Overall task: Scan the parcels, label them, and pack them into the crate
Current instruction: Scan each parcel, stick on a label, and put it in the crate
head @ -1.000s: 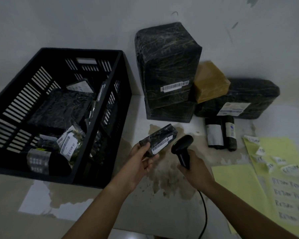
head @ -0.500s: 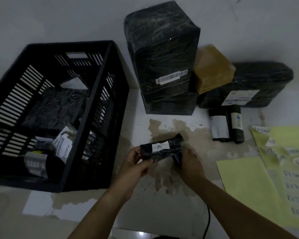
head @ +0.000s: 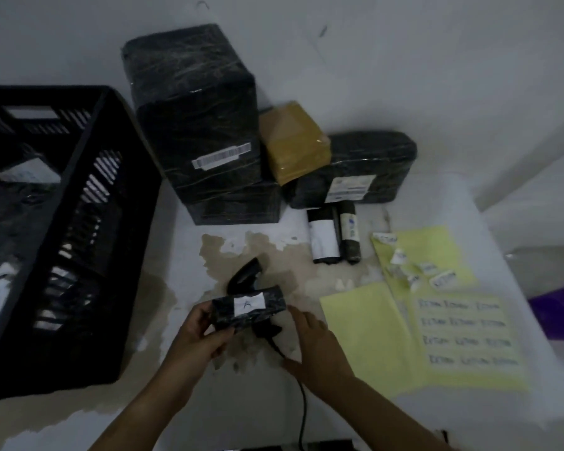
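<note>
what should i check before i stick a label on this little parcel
1. Small parcel held firmly: ok, the left hand grips its end.
2. Right hand free: ok, open.
3. Scanner out of the hands: ok, it lies on the table behind the parcel.
4. Cut labels ready: ok, loose on the yellow sheet.
5. Room in the crate: cannot tell, too dark inside.
</note>
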A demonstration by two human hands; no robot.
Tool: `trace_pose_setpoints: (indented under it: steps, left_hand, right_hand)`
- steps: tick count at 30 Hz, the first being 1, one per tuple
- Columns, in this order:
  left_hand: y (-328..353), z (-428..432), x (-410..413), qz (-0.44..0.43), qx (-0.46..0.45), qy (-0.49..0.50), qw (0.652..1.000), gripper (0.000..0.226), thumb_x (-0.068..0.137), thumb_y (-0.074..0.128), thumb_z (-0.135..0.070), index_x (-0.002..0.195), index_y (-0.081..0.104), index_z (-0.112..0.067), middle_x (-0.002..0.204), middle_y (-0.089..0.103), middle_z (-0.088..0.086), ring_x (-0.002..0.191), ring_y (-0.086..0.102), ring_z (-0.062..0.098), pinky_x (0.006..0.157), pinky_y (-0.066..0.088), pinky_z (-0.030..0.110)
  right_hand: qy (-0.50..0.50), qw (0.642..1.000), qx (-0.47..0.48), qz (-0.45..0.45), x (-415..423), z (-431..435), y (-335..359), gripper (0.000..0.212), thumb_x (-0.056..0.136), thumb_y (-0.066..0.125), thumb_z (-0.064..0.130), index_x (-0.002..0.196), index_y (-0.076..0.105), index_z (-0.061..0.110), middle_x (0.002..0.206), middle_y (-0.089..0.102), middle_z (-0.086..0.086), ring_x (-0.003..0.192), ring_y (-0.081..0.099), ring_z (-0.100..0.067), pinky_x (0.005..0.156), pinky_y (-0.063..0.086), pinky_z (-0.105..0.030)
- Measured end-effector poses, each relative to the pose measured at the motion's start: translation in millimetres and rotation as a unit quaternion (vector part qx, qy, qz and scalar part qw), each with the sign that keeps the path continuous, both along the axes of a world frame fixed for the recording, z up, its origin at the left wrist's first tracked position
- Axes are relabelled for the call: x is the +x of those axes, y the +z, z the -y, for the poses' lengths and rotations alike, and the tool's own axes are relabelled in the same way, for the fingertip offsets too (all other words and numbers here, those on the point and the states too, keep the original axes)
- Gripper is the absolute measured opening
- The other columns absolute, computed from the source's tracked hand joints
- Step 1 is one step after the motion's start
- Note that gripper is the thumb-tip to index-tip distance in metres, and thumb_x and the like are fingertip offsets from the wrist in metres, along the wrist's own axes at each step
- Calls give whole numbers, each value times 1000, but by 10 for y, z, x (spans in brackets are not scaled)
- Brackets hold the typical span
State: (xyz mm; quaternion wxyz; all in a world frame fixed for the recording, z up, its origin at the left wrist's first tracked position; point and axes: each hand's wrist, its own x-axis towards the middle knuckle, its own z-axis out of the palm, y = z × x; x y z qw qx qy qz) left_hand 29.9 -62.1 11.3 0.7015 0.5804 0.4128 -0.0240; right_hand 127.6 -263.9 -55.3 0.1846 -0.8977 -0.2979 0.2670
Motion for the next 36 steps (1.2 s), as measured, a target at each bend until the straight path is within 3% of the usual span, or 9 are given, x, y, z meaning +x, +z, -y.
trace_pose_setpoints:
  steps: [3, 7, 15, 22, 30, 36]
  left_hand:
    - [-50, 270, 124, -11, -5, -10, 1000, 36, 97, 61, 1, 120, 61, -25, 122, 69, -4, 97, 64, 19, 73, 50, 31]
    - [-86, 675, 310, -21, -33, -20, 999, 36, 97, 62, 0, 121, 60, -27, 125, 68, -1, 106, 63, 20, 80, 49, 34]
    - [34, 1390, 784, 0, 4, 0, 1000, 39, 94, 61, 5, 115, 62, -29, 119, 68, -1, 108, 64, 21, 81, 53, 32]
    - [168, 1828, 1202, 32, 29, 47, 998, 44, 94, 58, 11, 106, 62, -31, 109, 69, -12, 94, 65, 8, 76, 53, 26]
    - [183, 2014, 1391, 23, -2, 86, 996, 41, 95, 58, 8, 118, 64, -25, 112, 76, -7, 107, 69, 14, 83, 51, 27]
    - [205, 1978, 1469, 15, 12, 105, 994, 42, 95, 56, 8, 121, 63, -25, 115, 75, -7, 114, 65, 18, 85, 50, 31]
  right_hand:
    - [-15, 1000, 6, -6, 40, 454, 103, 88, 88, 58, 55, 156, 7, 30, 148, 33, 5, 129, 42, -21, 100, 42, -34]
    - [-52, 998, 31, -15, 139, 1052, 198, 77, 91, 55, 52, 154, 15, 32, 148, 36, 9, 129, 42, -15, 101, 41, -29]
    - [-181, 976, 112, 40, 1209, 1890, 274, 46, 89, 69, 29, 132, 55, 21, 130, 58, 2, 108, 56, -15, 92, 47, -32]
    - [-244, 957, 152, 31, 2439, 1836, 104, 33, 92, 65, 21, 123, 60, 14, 121, 63, -2, 97, 61, -20, 83, 45, -27]
    - [-205, 976, 71, 25, 3058, 1605, -297, 31, 95, 54, 13, 125, 59, 10, 124, 61, -11, 109, 60, -29, 90, 50, -37]
    - [-206, 977, 41, 32, 3159, 1482, -386, 19, 93, 60, 22, 110, 66, 15, 116, 57, -11, 100, 61, -31, 80, 54, -38]
